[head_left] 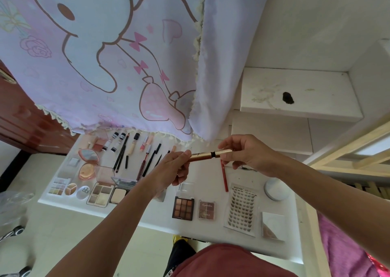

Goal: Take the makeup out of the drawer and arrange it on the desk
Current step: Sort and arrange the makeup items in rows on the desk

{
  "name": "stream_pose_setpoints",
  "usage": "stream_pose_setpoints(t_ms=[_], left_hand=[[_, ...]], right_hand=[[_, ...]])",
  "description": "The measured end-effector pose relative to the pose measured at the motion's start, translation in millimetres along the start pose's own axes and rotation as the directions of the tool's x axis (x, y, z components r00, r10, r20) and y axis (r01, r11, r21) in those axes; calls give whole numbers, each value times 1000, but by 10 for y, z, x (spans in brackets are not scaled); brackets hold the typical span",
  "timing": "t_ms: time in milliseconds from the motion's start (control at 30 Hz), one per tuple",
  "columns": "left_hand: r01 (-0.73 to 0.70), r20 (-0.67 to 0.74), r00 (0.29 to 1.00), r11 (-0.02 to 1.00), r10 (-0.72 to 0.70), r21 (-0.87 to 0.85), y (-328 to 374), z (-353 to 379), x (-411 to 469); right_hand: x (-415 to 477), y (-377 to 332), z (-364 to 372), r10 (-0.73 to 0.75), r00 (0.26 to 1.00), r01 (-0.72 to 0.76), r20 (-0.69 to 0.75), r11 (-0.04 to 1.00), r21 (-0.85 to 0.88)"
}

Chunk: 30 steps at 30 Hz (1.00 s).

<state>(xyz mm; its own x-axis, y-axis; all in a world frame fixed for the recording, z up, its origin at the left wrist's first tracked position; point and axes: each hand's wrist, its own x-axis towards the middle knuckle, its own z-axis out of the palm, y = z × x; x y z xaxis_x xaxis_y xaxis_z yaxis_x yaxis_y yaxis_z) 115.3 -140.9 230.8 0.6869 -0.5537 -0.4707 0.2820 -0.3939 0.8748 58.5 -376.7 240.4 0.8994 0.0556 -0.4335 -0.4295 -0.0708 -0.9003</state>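
One gold tube is pinched between left hand and right hand | one lash card is laid on white desk | cartoon curtain is hung behind

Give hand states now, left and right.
The left hand grips one end of the gold tube.
The right hand pinches its other end.

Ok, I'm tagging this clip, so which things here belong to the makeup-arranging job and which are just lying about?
Job: gold tube, gripped by left hand and right hand; red pencil; nine-pan palette; lash card; desk.
Lying about: cartoon curtain; pink cloth; wooden frame.
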Motion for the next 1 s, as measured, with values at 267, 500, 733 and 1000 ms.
stream_pose_setpoints(t_ms=[267, 500, 733, 1000], left_hand=[[14, -10, 1000, 1000, -14, -8, -28, -4, -28], [34, -8, 999, 998, -35, -53, -126, -1, -60], [-22, 46, 999, 999, 23, -24, -184, 22, -29], [-5, 40, 999, 1000, 5, -12, -334, 53, -35]], right_hand=[[14, 4, 52, 34, 999, -34, -16, 999, 13], [30, 36, 52, -19, 999, 18, -47, 1000, -7], [52, 51, 74, -20, 1000, 20, -7, 1000, 6], [120, 106, 15, -5, 996, 16, -88, 993, 119]])
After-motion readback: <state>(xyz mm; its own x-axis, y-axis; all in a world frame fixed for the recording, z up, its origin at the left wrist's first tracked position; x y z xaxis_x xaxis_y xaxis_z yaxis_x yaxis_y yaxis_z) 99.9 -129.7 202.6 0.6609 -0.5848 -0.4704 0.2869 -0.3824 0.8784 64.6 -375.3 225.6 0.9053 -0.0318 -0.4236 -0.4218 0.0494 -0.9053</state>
